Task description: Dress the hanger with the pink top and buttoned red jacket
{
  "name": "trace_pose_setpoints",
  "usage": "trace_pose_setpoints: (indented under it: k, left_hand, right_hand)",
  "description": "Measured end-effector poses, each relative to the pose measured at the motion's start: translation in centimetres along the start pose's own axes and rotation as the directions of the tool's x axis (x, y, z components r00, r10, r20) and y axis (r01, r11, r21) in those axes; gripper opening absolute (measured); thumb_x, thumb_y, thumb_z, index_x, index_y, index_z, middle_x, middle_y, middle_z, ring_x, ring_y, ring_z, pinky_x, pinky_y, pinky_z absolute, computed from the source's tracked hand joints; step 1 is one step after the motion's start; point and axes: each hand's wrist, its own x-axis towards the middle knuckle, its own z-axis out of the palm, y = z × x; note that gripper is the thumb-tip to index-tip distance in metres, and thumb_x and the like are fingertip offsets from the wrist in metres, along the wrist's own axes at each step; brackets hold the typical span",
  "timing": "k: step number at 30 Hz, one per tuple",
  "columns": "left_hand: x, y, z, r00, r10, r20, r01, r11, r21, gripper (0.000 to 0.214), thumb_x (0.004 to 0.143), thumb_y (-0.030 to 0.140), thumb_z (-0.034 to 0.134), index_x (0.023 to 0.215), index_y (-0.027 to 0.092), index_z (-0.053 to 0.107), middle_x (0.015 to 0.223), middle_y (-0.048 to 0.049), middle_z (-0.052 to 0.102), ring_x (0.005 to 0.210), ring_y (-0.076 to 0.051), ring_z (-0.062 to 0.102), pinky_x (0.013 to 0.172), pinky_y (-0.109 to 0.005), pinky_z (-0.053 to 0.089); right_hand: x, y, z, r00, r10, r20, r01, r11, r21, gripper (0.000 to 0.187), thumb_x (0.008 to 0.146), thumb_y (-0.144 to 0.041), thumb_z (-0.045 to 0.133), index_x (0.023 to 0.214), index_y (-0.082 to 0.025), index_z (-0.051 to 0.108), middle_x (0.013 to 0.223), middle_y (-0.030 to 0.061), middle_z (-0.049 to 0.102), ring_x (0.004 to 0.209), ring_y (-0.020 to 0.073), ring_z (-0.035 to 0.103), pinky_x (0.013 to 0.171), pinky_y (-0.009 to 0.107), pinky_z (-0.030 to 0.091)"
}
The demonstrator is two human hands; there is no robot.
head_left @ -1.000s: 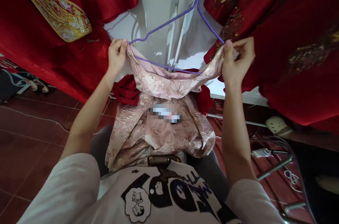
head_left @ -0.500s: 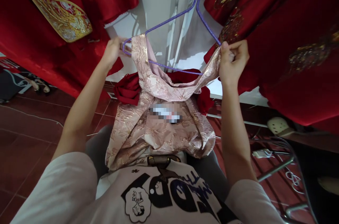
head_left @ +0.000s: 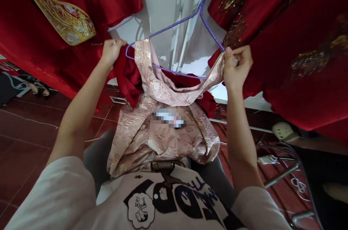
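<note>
A pink brocade dress [head_left: 174, 92] with gold thread hangs from a purple hanger [head_left: 178, 22] in front of me, its lower part draped over my lap. My left hand [head_left: 112, 51] is closed on red cloth [head_left: 128, 79], pulled up beside the dress's left shoulder, just off the hanger's left end. My right hand [head_left: 238, 66] pinches the dress's right shoulder at the hanger's other end. More red cloth shows behind the right shoulder. A pixelated patch covers something on the dress front.
Red garments with gold embroidery [head_left: 65, 20] hang on the left, and others with gold sequins [head_left: 310, 61] hang on the right. A metal-framed chair [head_left: 285, 174] stands at lower right, near a pale clog [head_left: 284, 131] and a white cable [head_left: 299, 186]. Dark red tiles cover the floor.
My left hand has shifted slightly left, off the hanger's end, and the red cloth is now stretched up to it. My right hand keeps its pinch, a little lower with the hanger.
</note>
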Motion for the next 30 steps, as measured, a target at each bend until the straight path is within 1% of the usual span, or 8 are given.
trace_pose_setpoints:
  k: [7,15,19,21,23,27,28,30]
  left_hand:
    - [-4.4,10.1,4.5,0.91,0.402,-0.097,-0.375,0.901,0.22,0.049,0.102,0.022,0.059,0.066,0.027,0.026,0.072,-0.0009,0.043,0.076,-0.018,0.042,0.082,-0.036,0.041]
    - [-6.9,11.8,8.5,0.781,0.622,-0.052,-0.619,0.783,0.064,0.027,0.105,0.038,0.044,0.079,0.03,0.043,0.082,-0.0046,0.059,0.084,-0.029,0.063,0.084,-0.043,0.05]
    - [-6.4,12.2,7.5,0.774,0.591,0.227,-0.616,0.786,0.054,0.029,0.101,0.043,0.065,0.08,0.026,0.056,0.082,-0.0027,0.063,0.101,-0.029,0.07,0.093,-0.043,0.054]
    - [-5.3,11.6,6.8,0.767,0.565,0.306,-0.604,0.795,0.046,0.025,0.093,0.041,0.076,0.079,0.027,0.062,0.086,-0.0028,0.068,0.114,-0.033,0.068,0.102,-0.049,0.054]
    - [-3.5,10.6,6.3,0.725,0.587,0.359,-0.636,0.771,0.025,0.02,0.089,0.037,0.079,0.076,0.03,0.065,0.105,-0.0008,0.074,0.13,-0.033,0.06,0.117,-0.052,0.048]
    - [-0.1,8.4,6.3,0.701,0.446,0.557,-0.537,0.844,0.0,0.029,0.094,0.028,0.07,0.067,0.03,0.062,0.105,-0.0001,0.076,0.117,-0.029,0.059,0.117,-0.051,0.048]
    - [0.3,8.0,6.5,0.71,0.392,0.585,-0.492,0.87,0.014,0.032,0.096,0.029,0.068,0.065,0.03,0.06,0.093,-0.0017,0.074,0.108,-0.028,0.06,0.112,-0.051,0.051]
    - [0.4,7.2,6.6,0.732,0.365,0.576,-0.464,0.886,0.028,0.037,0.097,0.029,0.068,0.062,0.028,0.056,0.075,-0.0032,0.065,0.1,-0.028,0.059,0.105,-0.051,0.053]
  right_hand:
    - [-2.1,-0.4,0.6,0.994,-0.03,-0.103,0.023,0.997,-0.074,0.036,0.108,-0.057,0.043,0.092,-0.027,0.054,0.089,0.0054,0.058,0.09,0.0242,0.063,0.086,0.043,0.051]
    - [-3.1,-3.1,0.2,0.994,0.03,-0.102,-0.033,0.999,-0.032,0.035,0.106,-0.041,0.057,0.077,-0.025,0.045,0.075,-0.0006,0.051,0.074,0.0166,0.054,0.077,0.034,0.044]
    - [1.1,-3.1,-1.8,0.985,0.155,0.073,-0.152,0.987,-0.049,0.054,0.108,-0.038,0.058,0.059,-0.023,0.041,0.06,-0.0028,0.043,0.063,0.0116,0.046,0.072,0.033,0.041]
    - [4.4,-2.6,-2.1,0.879,0.343,0.332,-0.343,0.937,-0.06,0.063,0.115,-0.048,0.041,0.061,-0.019,0.059,0.059,0.0014,0.053,0.061,0.0127,0.053,0.071,0.035,0.043]
    - [7.3,-2.2,-1.2,0.643,0.47,0.605,-0.49,0.859,-0.147,0.069,0.116,-0.049,0.034,0.069,-0.014,0.072,0.059,0.0051,0.061,0.058,0.0137,0.056,0.07,0.038,0.046]
    - [9.2,-2.4,2.6,0.289,0.508,0.812,-0.401,0.834,-0.379,0.048,0.113,-0.037,0.051,0.09,-0.009,0.083,0.078,0.0121,0.079,0.064,0.0154,0.068,0.068,0.034,0.054]
    - [8.9,-2.5,3.4,0.255,0.488,0.835,-0.353,0.851,-0.389,0.042,0.111,-0.036,0.057,0.092,-0.009,0.083,0.081,0.0119,0.08,0.065,0.016,0.07,0.066,0.033,0.055]
    - [8.1,-2.4,4.7,0.421,0.32,0.849,-0.23,0.943,-0.242,0.019,0.094,-0.027,0.081,0.084,-0.011,0.082,0.072,0.0071,0.077,0.061,0.0159,0.069,0.06,0.03,0.054]
